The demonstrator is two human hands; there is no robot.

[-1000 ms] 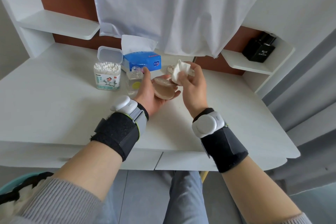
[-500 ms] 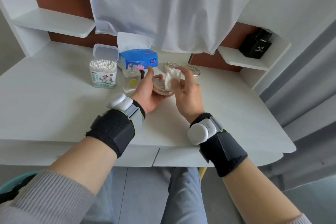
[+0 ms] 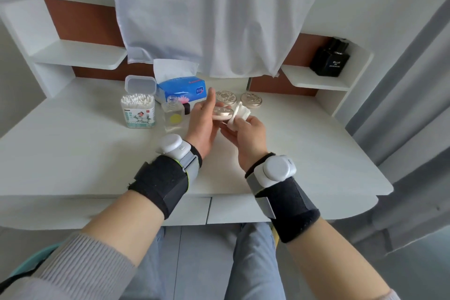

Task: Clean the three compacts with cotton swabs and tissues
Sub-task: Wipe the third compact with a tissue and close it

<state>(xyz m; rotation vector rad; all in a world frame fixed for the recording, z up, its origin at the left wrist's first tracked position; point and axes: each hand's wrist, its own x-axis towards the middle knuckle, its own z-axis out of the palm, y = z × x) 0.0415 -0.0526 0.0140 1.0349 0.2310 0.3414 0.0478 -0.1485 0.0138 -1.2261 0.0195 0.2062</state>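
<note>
Head view, mid-frame: left hand (image 3: 203, 124) grips one compact (image 3: 222, 112) to brace it; right hand (image 3: 248, 136) pinches tissue (image 3: 239, 114) against it, probably wiping.

Black wrist wraps (image 3: 160, 185) w/ white pods (image 3: 171, 144), grey ribbed sleeves (image 3: 80, 273), grey trousers (image 3: 253, 263).

Silver embossed compacts (image 3: 226, 97); white tissue (image 3: 239, 114); blue tissue pack (image 3: 181, 89), pink flower print; black bottle (image 3: 331, 59); white desk (image 3: 73, 148).

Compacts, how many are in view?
3. One compact is held in the left hand, beside the right hand's tissue; a second compact and a third compact lie side by side on the desk behind, right of the tissue pack.
</note>
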